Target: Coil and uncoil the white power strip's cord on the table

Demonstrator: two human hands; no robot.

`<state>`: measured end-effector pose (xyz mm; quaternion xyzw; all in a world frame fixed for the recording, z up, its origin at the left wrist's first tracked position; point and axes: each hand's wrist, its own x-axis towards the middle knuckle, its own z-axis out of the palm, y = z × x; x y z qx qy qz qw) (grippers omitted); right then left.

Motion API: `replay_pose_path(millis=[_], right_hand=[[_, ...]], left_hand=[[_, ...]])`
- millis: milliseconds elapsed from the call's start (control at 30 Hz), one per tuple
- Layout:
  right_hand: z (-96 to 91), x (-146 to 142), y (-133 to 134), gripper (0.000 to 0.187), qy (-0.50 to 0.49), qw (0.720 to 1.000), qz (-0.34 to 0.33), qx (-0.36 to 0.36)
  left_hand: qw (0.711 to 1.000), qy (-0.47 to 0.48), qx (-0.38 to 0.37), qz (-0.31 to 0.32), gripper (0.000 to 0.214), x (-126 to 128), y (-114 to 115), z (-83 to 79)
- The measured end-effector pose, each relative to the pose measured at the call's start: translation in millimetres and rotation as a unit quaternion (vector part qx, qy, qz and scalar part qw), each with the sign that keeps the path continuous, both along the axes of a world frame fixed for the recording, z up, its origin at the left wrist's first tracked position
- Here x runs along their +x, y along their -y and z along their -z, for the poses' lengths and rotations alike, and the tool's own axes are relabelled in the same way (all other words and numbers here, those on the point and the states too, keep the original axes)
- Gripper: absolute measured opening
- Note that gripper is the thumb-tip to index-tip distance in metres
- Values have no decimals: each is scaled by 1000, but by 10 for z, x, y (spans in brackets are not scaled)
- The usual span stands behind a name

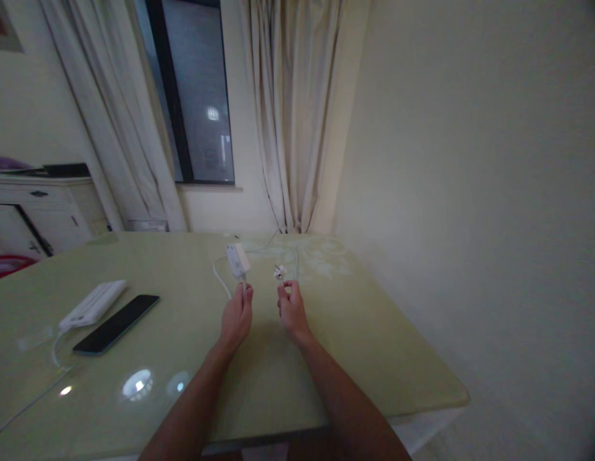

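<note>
- At the far left, beyond the table (398,365), we see a cabinet (74,208) against the wall, apart from the things before us.
- On the table's left side we have a white slab (93,304) lying flat, its cord (54,352) running off towards the lower left; that slack probably lets it rest clear of our arms.
- Just beside it, the phone (116,325) lies flat, dark screen up, perhaps put there to leave the middle free.
- Near the middle, our left hand (237,314) is closed, thumb against fingers, on the lower end of a white block (238,259). We hold it low, likely so its faces stay uncovered; it stands tilted above the table.
- Beside the block a white lead (221,275) loops; we cannot tell where it ends.
- To the right, apart from the block, our right hand (292,310) pinches the plug (279,272) at its base, raised above the table. That grip leaves the prongs bare, pointing away from our fingers, presumably to keep them unobstructed.
</note>
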<state>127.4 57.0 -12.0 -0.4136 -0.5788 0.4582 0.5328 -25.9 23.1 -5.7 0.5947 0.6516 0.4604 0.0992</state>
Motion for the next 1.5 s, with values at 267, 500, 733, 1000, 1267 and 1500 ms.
replay_pose_path(millis=[267,500,733,1000,1267,1500], right_hand=[[-48,-16,44,24,-127,982,-137,-27],[-85,21,33,37,-94,989,-112,-9],[-57,-17,42,38,-68,985,-156,26],[-17,-79,119,35,-89,988,-120,46],[0,-116,81,50,-109,993,10,40],[-54,18,-31,66,-62,998,7,3]], left_hand=[[980,-77,-60,174,40,160,58,64],[975,3,23,222,55,173,75,9],[978,34,-40,204,62,153,84,49],[973,119,-35,196,63,207,12,138],[974,127,39,183,64,165,51,28],[976,-51,83,196,68,126,51,180]])
